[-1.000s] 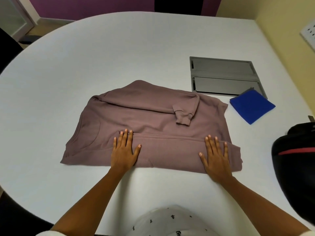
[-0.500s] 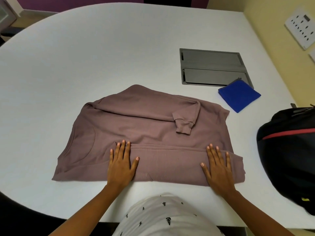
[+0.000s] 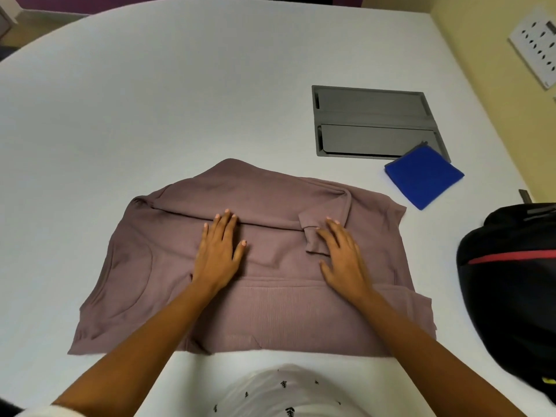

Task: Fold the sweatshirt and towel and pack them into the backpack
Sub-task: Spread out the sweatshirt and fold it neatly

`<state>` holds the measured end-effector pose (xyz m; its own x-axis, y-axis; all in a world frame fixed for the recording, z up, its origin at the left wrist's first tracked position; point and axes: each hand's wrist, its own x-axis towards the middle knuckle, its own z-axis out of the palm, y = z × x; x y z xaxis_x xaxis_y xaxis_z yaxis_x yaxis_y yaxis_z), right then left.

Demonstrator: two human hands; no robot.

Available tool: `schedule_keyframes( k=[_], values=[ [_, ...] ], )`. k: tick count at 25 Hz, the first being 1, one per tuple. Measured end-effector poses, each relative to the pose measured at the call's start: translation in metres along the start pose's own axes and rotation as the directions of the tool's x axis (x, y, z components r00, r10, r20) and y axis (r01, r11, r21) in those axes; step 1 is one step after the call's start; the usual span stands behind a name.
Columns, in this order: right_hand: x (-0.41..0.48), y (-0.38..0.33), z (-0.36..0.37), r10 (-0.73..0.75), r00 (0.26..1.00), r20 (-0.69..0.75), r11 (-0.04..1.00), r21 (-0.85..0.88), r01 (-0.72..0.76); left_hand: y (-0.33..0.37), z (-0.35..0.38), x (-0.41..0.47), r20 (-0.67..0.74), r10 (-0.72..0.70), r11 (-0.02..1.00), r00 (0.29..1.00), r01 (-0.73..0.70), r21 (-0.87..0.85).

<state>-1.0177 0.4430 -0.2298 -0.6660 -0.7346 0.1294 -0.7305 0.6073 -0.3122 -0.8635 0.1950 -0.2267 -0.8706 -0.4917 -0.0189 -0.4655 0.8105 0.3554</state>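
A mauve sweatshirt (image 3: 270, 311) lies partly folded on the white table, one sleeve laid across its upper part and the near edge folded up. My left hand (image 3: 218, 249) presses flat on its middle, fingers straight, fingertips at the sleeve's lower edge. My right hand (image 3: 343, 260) lies flat beside the sleeve cuff (image 3: 313, 236), fingers spread. A folded blue towel (image 3: 424, 176) sits to the far right of the sweatshirt. The black backpack (image 3: 511, 281) with a red stripe stands at the right edge, partly cut off by the frame.
A grey recessed cable hatch (image 3: 373, 121) is set in the white table (image 3: 150, 100) behind the towel, its corner under the towel. A yellow wall with a socket panel (image 3: 538, 46) runs along the right side.
Both hands have slid from the sweatshirt's near edge up to its middle, the right one coming inward to the cuff. The camera has tilted closer over the table.
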Motion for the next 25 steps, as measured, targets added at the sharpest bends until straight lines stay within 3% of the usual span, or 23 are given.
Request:
schedule_keyframes(
  k=[2, 5, 8, 11, 14, 17, 22, 25],
  values=[
    [0.018, 0.003, 0.004, -0.087, 0.996, 0.009, 0.995, -0.049, 0.088, 0.002, 0.002, 0.021, 0.053, 0.029, 0.998, 0.998, -0.032, 0.052],
    [0.041, 0.013, -0.011, -0.173, 0.977, -0.125, 0.984, -0.073, 0.165, 0.002, 0.006, 0.045, 0.106, 0.05, 0.993, 0.993, -0.061, 0.101],
    [0.05, 0.04, -0.041, -0.161, 0.969, -0.187, 0.987, -0.048, 0.155, -0.009, 0.01, 0.057, 0.137, 0.022, 0.993, 0.99, -0.038, 0.115],
    [0.049, 0.064, -0.061, 0.164, 0.977, -0.136, 0.984, 0.091, -0.152, -0.012, 0.014, 0.055, 0.12, 0.036, 0.994, 0.992, -0.048, 0.102],
    [0.049, 0.054, -0.046, 0.435, 0.9, -0.02, 0.884, 0.198, -0.423, -0.002, 0.018, 0.057, 0.089, -0.03, 0.999, 0.996, 0.029, 0.018],
    [0.05, 0.01, -0.019, 0.535, 0.833, 0.137, 0.803, 0.224, -0.553, 0.003, 0.022, 0.061, 0.127, -0.095, 0.995, 0.987, 0.097, -0.011],
    [0.066, -0.022, -0.013, 0.659, 0.742, 0.119, 0.665, 0.368, -0.65, -0.001, 0.028, 0.06, 0.151, -0.08, 0.99, 0.985, 0.061, 0.128],
    [0.072, 0.002, -0.029, 0.675, 0.717, 0.173, 0.656, 0.303, -0.691, -0.002, 0.031, 0.06, 0.154, -0.076, 0.99, 0.985, 0.056, 0.132]
  ],
)
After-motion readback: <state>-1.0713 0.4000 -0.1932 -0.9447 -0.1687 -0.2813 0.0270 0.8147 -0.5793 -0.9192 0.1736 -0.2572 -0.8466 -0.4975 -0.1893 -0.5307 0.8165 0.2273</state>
